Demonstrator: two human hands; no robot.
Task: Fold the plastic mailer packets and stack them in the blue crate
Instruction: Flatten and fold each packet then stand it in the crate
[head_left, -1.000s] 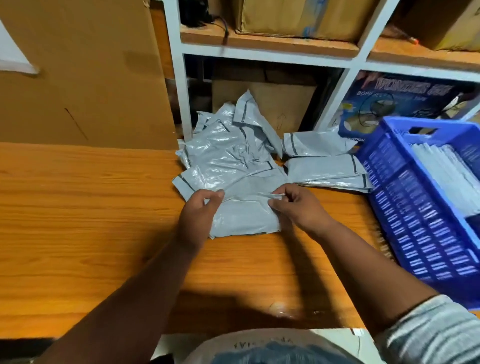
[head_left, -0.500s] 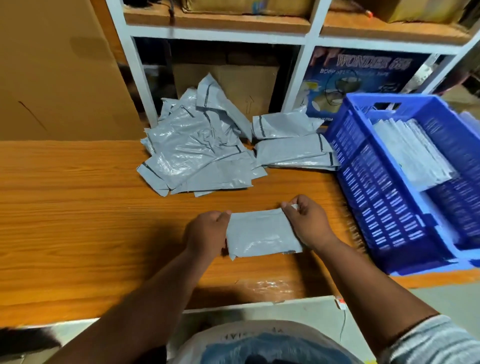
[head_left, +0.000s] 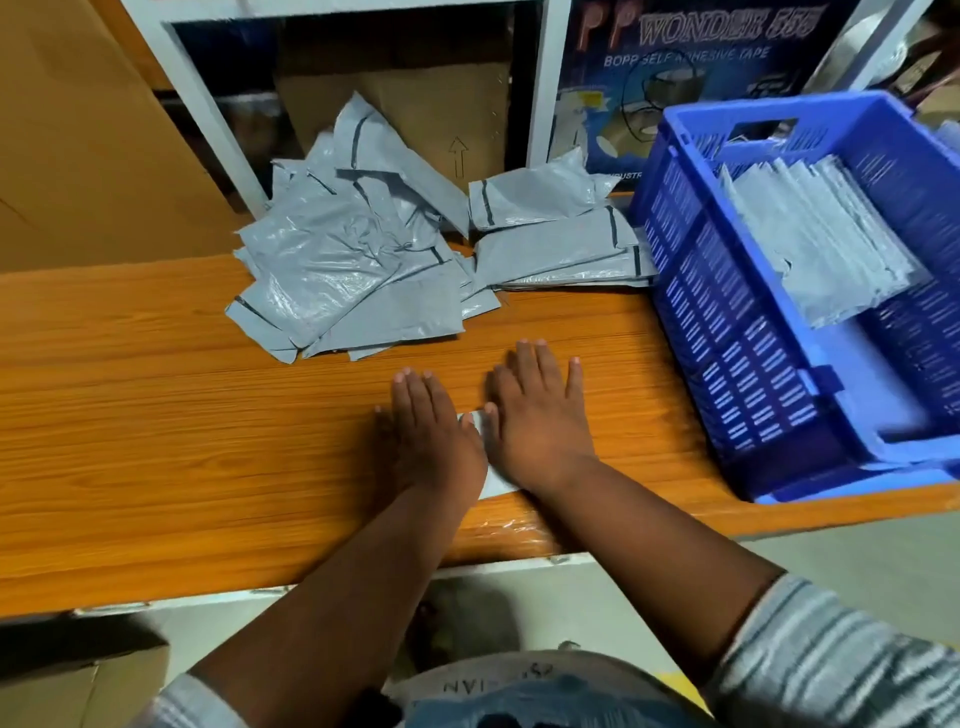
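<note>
My left hand (head_left: 431, 431) and my right hand (head_left: 537, 415) lie flat, palms down and side by side, on one grey mailer packet (head_left: 497, 480) near the front edge of the wooden table (head_left: 156, 415). Only thin strips of that packet show between and below the hands. A crumpled pile of loose grey mailers (head_left: 343, 260) lies at the back of the table. A flatter stack of mailers (head_left: 561, 249) sits to its right. The blue crate (head_left: 727, 322) stands at the right and holds a row of folded mailers (head_left: 815, 234).
A white shelf frame (head_left: 208, 104) rises behind the piles, with a cardboard box (head_left: 415, 104) and a dark tape carton (head_left: 675, 52) in it. A large brown cardboard sheet (head_left: 78, 130) leans at the back left. Bare tabletop stretches to the left of my hands.
The mailer was pulled out of the pile and held up between both hands. Now it lies on the table near the front edge, with both hands pressed flat on it.
</note>
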